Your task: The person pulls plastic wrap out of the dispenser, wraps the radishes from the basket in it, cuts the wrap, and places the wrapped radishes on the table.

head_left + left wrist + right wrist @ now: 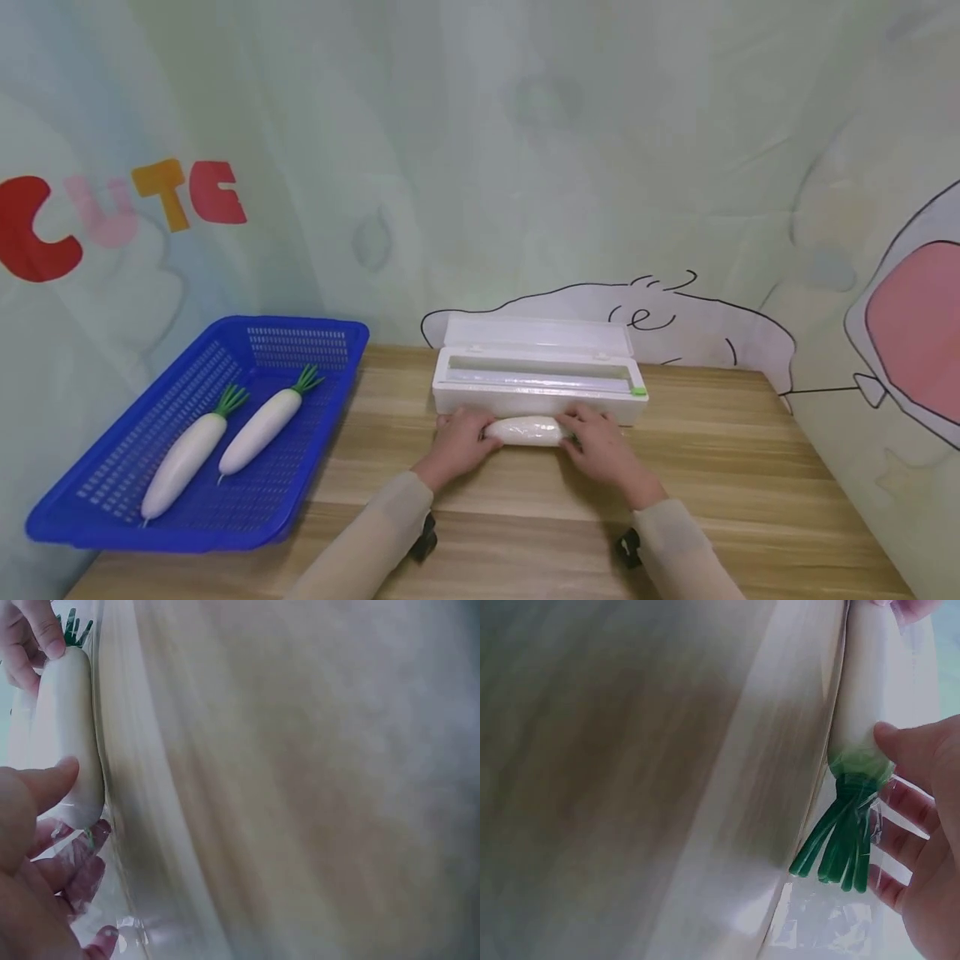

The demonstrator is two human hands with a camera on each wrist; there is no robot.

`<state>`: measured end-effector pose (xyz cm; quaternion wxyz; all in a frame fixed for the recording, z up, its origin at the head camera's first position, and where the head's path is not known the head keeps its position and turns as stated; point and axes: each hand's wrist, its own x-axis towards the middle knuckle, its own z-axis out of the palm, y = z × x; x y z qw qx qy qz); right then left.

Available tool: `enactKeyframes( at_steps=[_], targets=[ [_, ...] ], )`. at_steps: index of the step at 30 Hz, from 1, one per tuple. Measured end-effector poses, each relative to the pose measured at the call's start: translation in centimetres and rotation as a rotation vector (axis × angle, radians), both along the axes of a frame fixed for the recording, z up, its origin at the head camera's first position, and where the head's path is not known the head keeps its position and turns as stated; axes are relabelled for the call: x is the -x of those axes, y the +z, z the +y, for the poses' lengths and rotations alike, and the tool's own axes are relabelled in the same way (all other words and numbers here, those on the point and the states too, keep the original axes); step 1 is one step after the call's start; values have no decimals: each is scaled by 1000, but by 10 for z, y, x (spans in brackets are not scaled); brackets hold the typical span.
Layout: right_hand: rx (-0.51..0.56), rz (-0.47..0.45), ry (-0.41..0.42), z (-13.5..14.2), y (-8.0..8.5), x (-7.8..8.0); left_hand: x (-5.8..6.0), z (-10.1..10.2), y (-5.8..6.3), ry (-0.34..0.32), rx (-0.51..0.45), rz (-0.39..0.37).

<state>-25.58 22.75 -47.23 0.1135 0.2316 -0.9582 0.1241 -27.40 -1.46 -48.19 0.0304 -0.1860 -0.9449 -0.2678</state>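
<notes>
A white radish [527, 431] lies crosswise in front of the white cling film box [536, 405], with clear plastic film [821, 934] around it. My left hand [462, 440] holds its root end, thumb on the near side and fingers behind, under film in the left wrist view. At the other end my right hand [602, 447] grips the radish beside its green leaf stubs [844, 838], the thumb pressing on its side. Film spreads past the leaves in the right wrist view. The box lid [538, 336] is up, and a film roll [540, 381] shows inside.
To the left, a blue plastic basket [300, 500] bears two more white radishes [185, 463] with green tops. A green slider [638, 391] sits on the box's right front edge. Printed curtains [517, 167] border the wooden table [525, 542] at the back and sides.
</notes>
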Motion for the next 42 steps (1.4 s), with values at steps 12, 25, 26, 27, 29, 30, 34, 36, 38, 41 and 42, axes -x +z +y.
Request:
enactKeyframes(
  at_steps=[12, 25, 26, 27, 29, 30, 34, 36, 38, 41, 42],
  targets=[
    [33, -20, -30, -3, -4, -3, -8, -1, -1, 10, 61, 19],
    [45, -6, -43, 3, -3, -10, -13, 0, 3, 2, 79, 68],
    [46, -7, -41, 4, -3, -11, -13, 0, 4, 0, 80, 66],
    [48, -1, -38, 4, -2, -11, -13, 1, 4, -3, 80, 67],
    [54, 14, -28, 4, -2, -12, -14, 1, 5, -8, 82, 70],
    [58, 22, -23, 4, -1, -12, -14, 1, 5, -10, 85, 71],
    [77, 50, -7, 6, -1, -14, -16, 1, 8, -18, 91, 69],
    [84, 65, -3, 8, 0, -16, -17, 2, 9, -24, 89, 67],
    [94, 79, 2, 9, 0, -17, -17, 2, 10, -32, 81, 68],
    [110, 94, 9, 11, 1, -18, -18, 3, 11, -39, 80, 83],
    [119, 97, 12, 12, 1, -19, -18, 3, 12, -39, 81, 91]
  ],
)
